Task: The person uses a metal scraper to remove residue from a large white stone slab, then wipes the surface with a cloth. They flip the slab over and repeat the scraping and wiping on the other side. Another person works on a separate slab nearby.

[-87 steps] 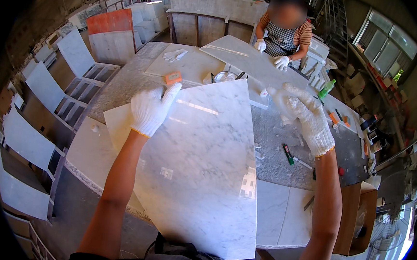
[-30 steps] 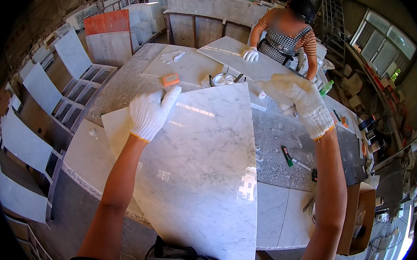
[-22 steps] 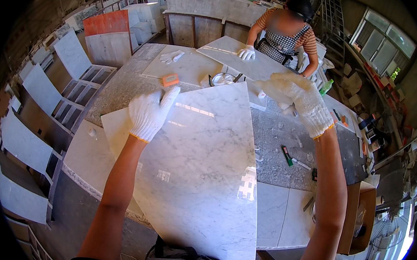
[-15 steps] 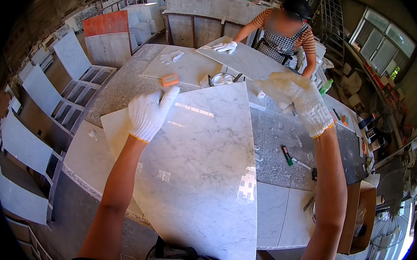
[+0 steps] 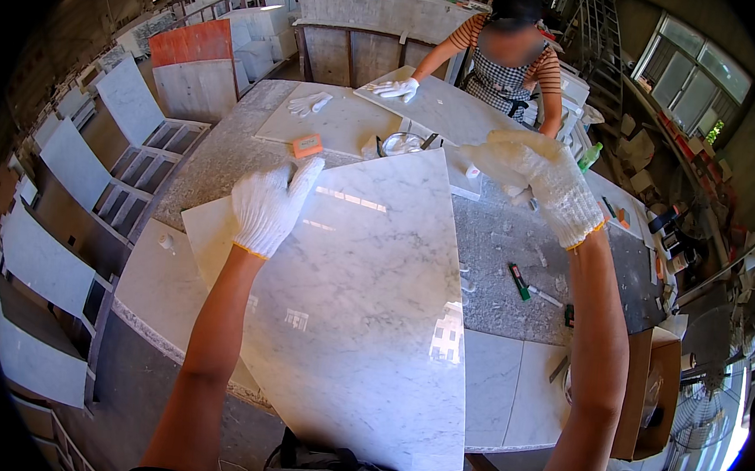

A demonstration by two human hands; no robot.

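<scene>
A polished white marble slab with grey veins lies in front of me. Its near edge reaches my waist. Over its far left edge is my left hand in a white knit glove, thumb apart from the fingers; whether it touches the stone is unclear. My right hand, gloved alike, hovers above the table beyond the slab's far right corner, fingers stretched leftward, holding nothing visible. Past that corner sits a clear round dish with dark-handled tools. An orange block rests beyond my left hand.
Across the table, a person in a checked apron has a gloved hand on another slab. A spare glove lies nearby. Green marker is on the right; a cardboard box stands beside the table. Slabs lean on racks leftward.
The person across the table has shifted slightly left, and their gloved hand has slid a little left along the slab. My hands and my slab look unmoved.
</scene>
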